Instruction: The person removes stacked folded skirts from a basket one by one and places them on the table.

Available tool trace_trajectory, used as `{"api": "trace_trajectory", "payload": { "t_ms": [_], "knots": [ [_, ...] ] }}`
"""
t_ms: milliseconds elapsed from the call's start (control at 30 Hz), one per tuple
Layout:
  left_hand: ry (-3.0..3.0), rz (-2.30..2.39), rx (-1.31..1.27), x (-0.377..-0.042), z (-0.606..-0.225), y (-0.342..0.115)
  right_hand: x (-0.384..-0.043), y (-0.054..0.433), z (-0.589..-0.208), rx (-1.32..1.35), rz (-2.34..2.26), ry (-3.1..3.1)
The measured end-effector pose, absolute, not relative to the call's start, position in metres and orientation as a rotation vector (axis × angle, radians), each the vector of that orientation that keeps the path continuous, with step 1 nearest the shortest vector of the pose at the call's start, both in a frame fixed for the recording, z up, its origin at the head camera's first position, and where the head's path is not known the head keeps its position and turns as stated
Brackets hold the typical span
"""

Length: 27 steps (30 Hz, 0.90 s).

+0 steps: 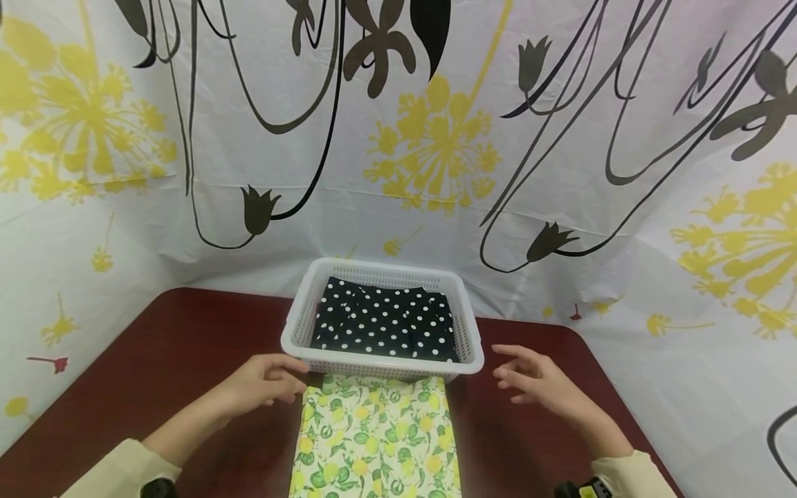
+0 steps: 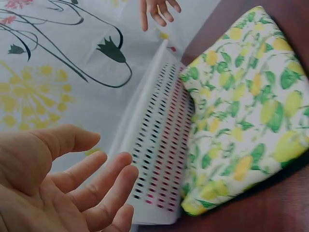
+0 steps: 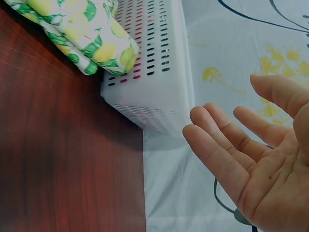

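A folded cloth [image 1: 376, 439] printed with lemons and green leaves lies on the table, its far edge right at the front of a white plastic basket [image 1: 380, 362]. Inside the basket is a black cloth with white dots [image 1: 386, 318]. My left hand [image 1: 264, 380] hovers by the basket's front left corner, fingers loosely bent, holding nothing. On the other side my right hand [image 1: 538, 379] is held apart from the basket, fingers spread and relaxed. In the right wrist view the lemon cloth [image 3: 91, 36] shows a thick folded edge in layers against the perforated basket wall [image 3: 154, 43].
The dark red wooden table [image 1: 205, 332] has rounded far corners. Behind it hangs a white sheet [image 1: 311, 159] printed with yellow and grey flowers. A dark cable [image 1: 775, 443] curves at the right edge of the head view.
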<state>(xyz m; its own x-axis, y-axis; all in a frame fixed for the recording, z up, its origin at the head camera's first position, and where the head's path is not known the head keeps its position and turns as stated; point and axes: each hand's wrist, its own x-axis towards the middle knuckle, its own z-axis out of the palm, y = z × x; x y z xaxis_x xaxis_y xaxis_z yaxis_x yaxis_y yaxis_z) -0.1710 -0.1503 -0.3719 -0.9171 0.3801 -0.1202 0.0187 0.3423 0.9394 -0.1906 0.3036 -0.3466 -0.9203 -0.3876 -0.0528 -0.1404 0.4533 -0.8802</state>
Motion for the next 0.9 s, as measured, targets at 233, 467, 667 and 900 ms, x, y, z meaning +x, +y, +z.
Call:
{"api": "trace_trajectory", "payload": {
  "t_ms": [233, 467, 667, 900],
  "knots": [
    [2.385, 1.582, 0.369, -0.183, -0.348, -0.146, -0.204, 0.298, -0.336, -0.485, -1.407, 2.499],
    [2.424, 1.629, 0.273, -0.208, -0.335, -0.145, -0.226, 0.290, -0.325, -0.494, -1.395, 2.491],
    [2.438, 1.624, 0.181, -0.231, -0.333, -0.145, -0.246, 0.286, -0.320, -0.499, -1.376, 2.441],
    [2.404, 1.573, 0.119, -0.252, -0.331, -0.141, -0.262, 0.280, -0.315, -0.446, -1.370, 2.424]
  ]
}}
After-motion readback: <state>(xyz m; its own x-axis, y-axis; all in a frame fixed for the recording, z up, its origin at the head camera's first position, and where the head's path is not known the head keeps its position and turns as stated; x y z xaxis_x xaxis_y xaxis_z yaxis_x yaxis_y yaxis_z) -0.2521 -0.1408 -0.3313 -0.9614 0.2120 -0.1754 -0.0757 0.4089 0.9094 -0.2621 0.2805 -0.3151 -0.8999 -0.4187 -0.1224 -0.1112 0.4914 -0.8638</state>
